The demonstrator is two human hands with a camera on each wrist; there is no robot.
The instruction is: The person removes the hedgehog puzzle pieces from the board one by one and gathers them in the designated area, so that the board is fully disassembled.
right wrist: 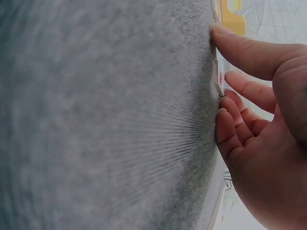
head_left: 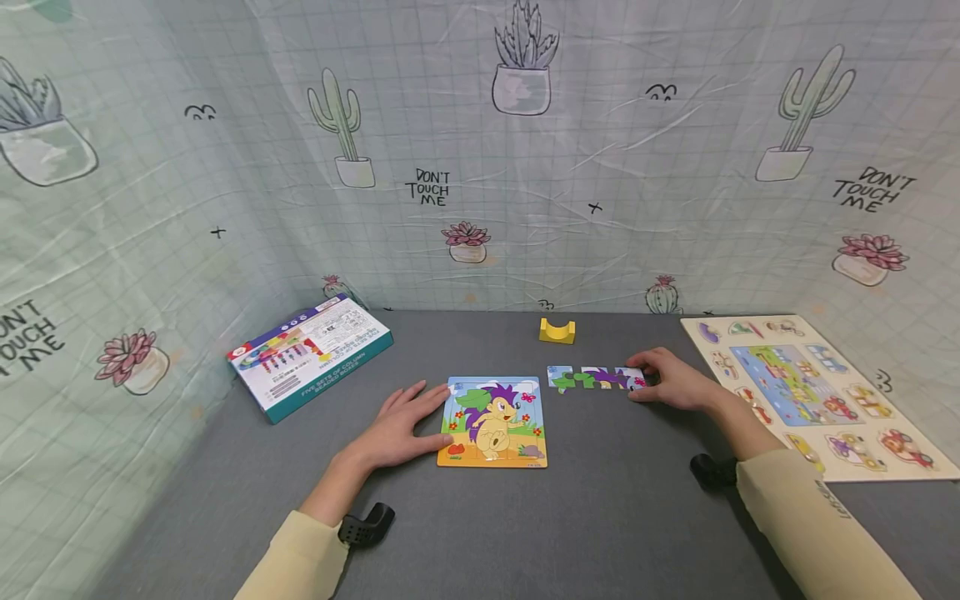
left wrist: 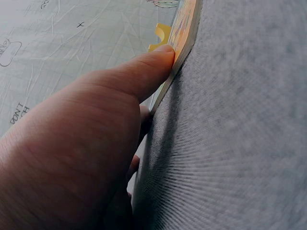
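Head view: hedgehog board (head_left: 492, 422) lies flat on the grey tabletop (head_left: 600, 517), roughly centred; left hand (head_left: 405, 423) is at its left side, fingers extended rather than clenched, the foremost fingertips touching the upper left edge and the thumb the lower left part; left wrist view adds what the head view cannot show, namely the board's layered edge seen side-on, with the thumb tip resting against its printed face; right hand (head_left: 672, 381) is beyond and right of the board, thumb and index finger pinching the end puzzle piece (head_left: 627, 379) of a short row; two other pieces (head_left: 576, 378) sit left of it, showing green and purple print; right wrist view gives the piece as a thin slab close to the table, the remaining fingers bent near the surface, a detail hidden from above; yellow block (head_left: 557, 332), notched on top, stands behind the row and shows partly in both wrist views; boxed set (head_left: 310, 356) lies at far left and vehicle-picture board (head_left: 795, 392) at right, the latter partly behind the right forearm in head view.
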